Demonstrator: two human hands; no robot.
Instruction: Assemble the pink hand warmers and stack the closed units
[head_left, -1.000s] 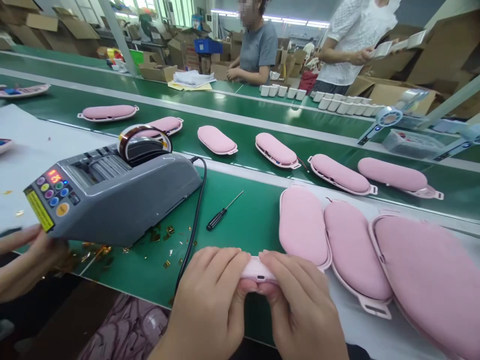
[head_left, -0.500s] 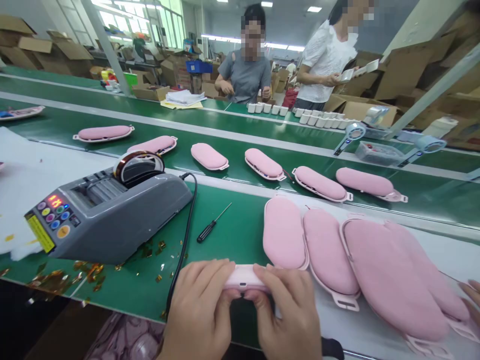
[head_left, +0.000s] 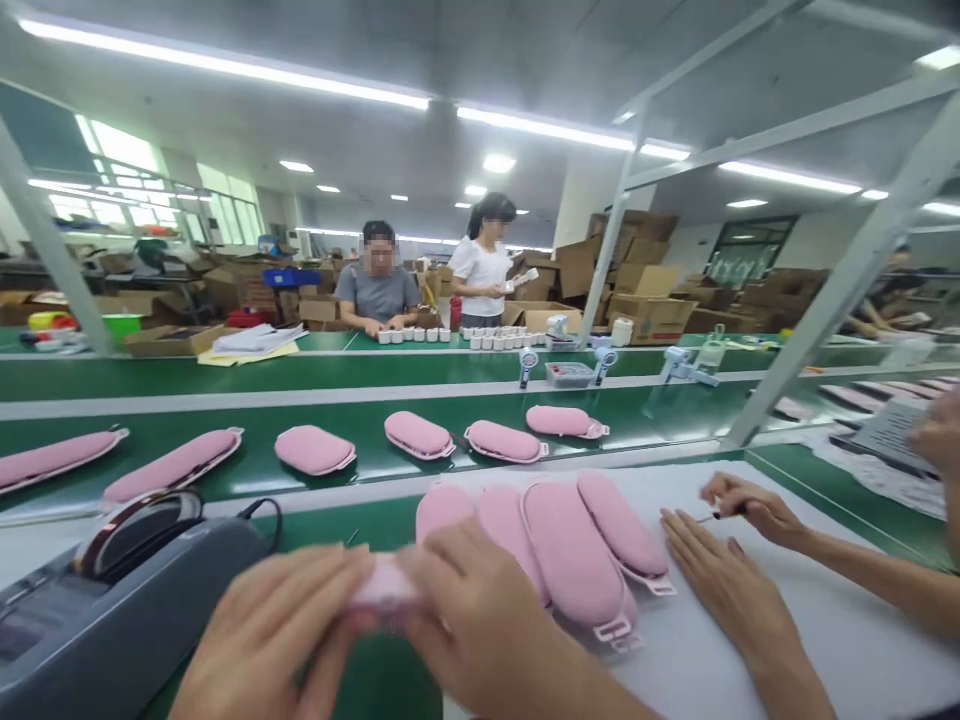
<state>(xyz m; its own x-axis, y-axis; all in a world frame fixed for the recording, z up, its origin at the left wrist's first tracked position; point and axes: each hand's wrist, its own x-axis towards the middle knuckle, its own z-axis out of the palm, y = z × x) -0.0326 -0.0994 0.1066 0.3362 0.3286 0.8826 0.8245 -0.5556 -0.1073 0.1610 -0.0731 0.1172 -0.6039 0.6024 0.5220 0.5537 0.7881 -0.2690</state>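
Both my left hand (head_left: 274,630) and my right hand (head_left: 480,620) are closed on a small pink plastic-edged piece (head_left: 385,588), one at each end. Motion blurs it, and the fingers cover most of it. Just beyond my right hand lies a group of pink oval padded devices (head_left: 574,550) with strap slots, partly overlapping on a white sheet (head_left: 720,640). Left of my hands stands a grey tape dispenser (head_left: 150,610) carrying a roll of amber tape (head_left: 142,530). Only the thin shaft of a screwdriver (head_left: 354,537) shows behind my fingers.
A co-worker's hands (head_left: 731,590) work at the right with a slim tool. More pink padded devices (head_left: 416,435) lie in a row along the green belt (head_left: 247,470). Beyond are small handheld fans (head_left: 528,365), white cups (head_left: 495,340), two people and cardboard boxes. A slanted metal post (head_left: 847,260) rises at right.
The view has tilted up and swung right, bringing the co-worker's hands and more of the room into sight. My hands still hold the pink piece, now lower left in view.
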